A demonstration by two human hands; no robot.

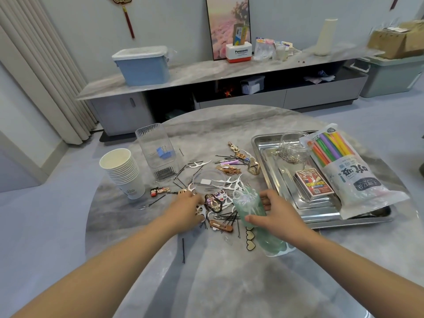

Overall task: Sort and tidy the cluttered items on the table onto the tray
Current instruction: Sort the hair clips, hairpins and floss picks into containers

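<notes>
Single head-worn wide-angle view. It looks forward and down across the round table (206, 271) from its near edge, close over both forearms. It faces the low cabinet (206, 72) along the far wall. Straight lines bow toward the frame edges.

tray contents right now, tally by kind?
On the steel tray:
Bag of coloured straws: 1
Card box: 1
Clear round jar holding metal clips: 1
Total: 3
</notes>
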